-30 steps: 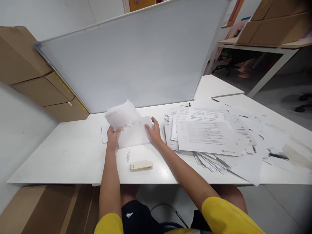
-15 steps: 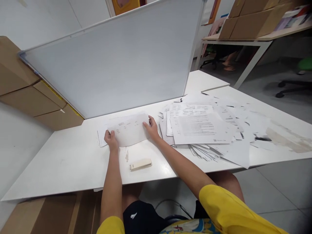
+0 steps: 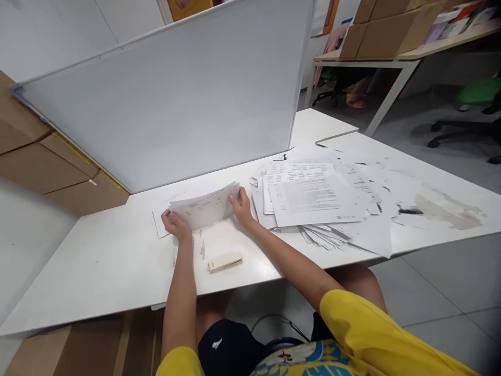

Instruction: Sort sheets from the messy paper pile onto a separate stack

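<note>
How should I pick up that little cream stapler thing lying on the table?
Probably best to take the cream stapler across its two long sides near the middle, coming straight down from above. It lies flat on the white table with bare space all round, so a hand has room either side. Its narrow, long shape suits a pinch across the width. The left hand and right hand are holding the papers.

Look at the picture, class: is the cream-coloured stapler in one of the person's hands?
No. The stapler lies alone on the white table, while the left hand and right hand both grip the folded sheets.
</note>
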Demonstrator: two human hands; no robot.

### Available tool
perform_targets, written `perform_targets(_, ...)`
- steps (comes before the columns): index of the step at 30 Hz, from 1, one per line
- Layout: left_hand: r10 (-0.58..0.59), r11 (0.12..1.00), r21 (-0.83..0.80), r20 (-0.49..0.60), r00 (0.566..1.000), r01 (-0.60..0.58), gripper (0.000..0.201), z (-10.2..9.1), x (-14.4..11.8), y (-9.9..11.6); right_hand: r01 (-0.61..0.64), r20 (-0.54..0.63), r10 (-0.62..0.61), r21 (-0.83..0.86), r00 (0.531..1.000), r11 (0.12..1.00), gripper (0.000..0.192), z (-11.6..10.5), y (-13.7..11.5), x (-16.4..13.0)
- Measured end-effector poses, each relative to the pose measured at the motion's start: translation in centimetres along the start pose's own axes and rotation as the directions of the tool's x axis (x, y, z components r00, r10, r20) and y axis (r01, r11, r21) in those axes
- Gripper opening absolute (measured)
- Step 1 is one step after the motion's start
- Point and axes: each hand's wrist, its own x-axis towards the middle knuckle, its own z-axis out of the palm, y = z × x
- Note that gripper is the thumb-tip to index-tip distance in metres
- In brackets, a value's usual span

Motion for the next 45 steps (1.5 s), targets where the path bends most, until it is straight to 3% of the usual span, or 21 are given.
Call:
perform_targets(7,-0.028,0.997,0.080,0.034,0.999,0.026,0.047,0.2,-0.2,-0.2,-0.061,-0.001,0.061,0.031,0.998,0.998,0.028,0.4,-0.8,0.0)
perform_targets(10,0.019,0.999,0.027,0.005,1.000,-0.019,0.055,0.3,-0.4,0.0,-0.070,0.016,0.070,-0.017,0.997,0.997,0.027,0.5,-1.3,0.0)
perform_targets(14,0.057,0.998,-0.042,0.077,0.995,-0.053,0.060,0.5,-0.5,0.3,-0.047,0.049,0.048,-0.024,0.998,0.999,0.025,0.4,-1.6,0.1)
perform_targets(18,0.013,0.998,-0.066,0.064,0.998,-0.009,0.055,0.6,-0.5,0.1,-0.074,0.036,0.075,-0.034,0.997,0.997,0.029,0.1,-1.4,0.1)
perform_targets(22,-0.031,0.999,-0.040,0.062,0.998,0.033,0.047,0.5,-0.4,-0.4,-0.007,0.044,0.008,-0.019,0.999,1.000,0.033,0.0,-1.2,0.0)
perform_targets(27,-0.069,0.997,0.042,0.128,0.989,0.064,0.040,0.4,-0.4,-0.8,-0.156,0.054,0.158,-0.041,0.986,0.987,0.030,0.0,0.2,0.2)
perform_targets(31,-0.077,0.995,0.083,0.195,0.978,0.062,0.033,0.3,-0.5,-1.2,-0.137,0.065,0.138,-0.019,0.988,0.990,0.021,0.1,1.1,0.3)
perform_targets(36,-0.126,0.989,0.106,0.220,0.967,0.105,0.025,0.4,-0.6,-1.3,-0.236,0.006,0.236,0.002,0.972,0.972,0.016,-0.1,0.9,0.6)
perform_targets(41,-0.071,0.997,-0.009,0.182,0.981,0.073,0.041,0.4,-0.7,-0.5,-0.066,0.038,0.066,-0.001,0.997,0.998,0.019,-0.9,-0.1,1.1)
perform_targets(45,-0.058,0.997,-0.043,0.216,0.975,0.068,0.052,0.5,-0.9,-0.5,-0.127,0.032,0.127,0.001,0.991,0.992,0.024,-1.1,0.5,1.5)
